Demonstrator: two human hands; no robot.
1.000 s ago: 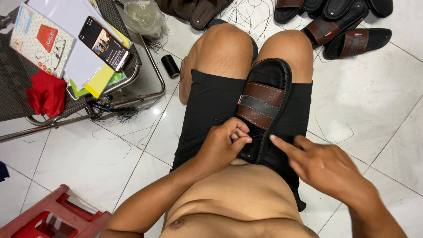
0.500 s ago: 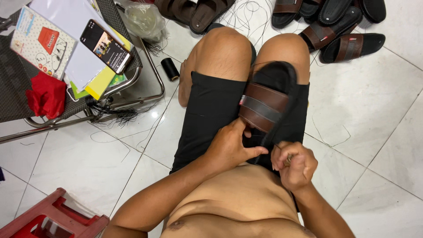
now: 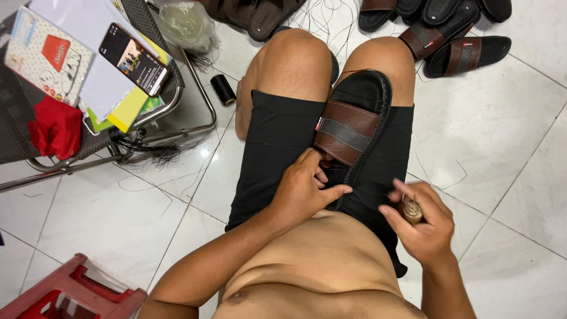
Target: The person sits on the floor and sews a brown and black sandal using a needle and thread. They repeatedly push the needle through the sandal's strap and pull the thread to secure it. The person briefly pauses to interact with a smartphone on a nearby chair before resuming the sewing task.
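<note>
A black sandal with a brown strap (image 3: 353, 127) lies on my lap between my thighs, toe pointing away from me. My left hand (image 3: 304, 189) grips the sandal's heel end, with fingers tucked under the strap and the thumb along the sole's edge. My right hand (image 3: 420, 221) is to the right of the sandal, off it, closed around a small wooden-handled tool (image 3: 410, 210). What the tool's tip looks like is hidden.
A spool of black thread (image 3: 223, 89) lies on the white tiled floor by my left knee. More sandals (image 3: 455, 35) lie at the top right. A metal chair (image 3: 147, 112) at left holds a phone (image 3: 133, 59), papers and a red cloth (image 3: 56, 130). A red stool (image 3: 65, 292) is bottom left.
My right hand pulled back from the sandal's heel and moved right, now closed on the small tool. The sandal tilted slightly on my lap; the left hand stayed at its heel.
</note>
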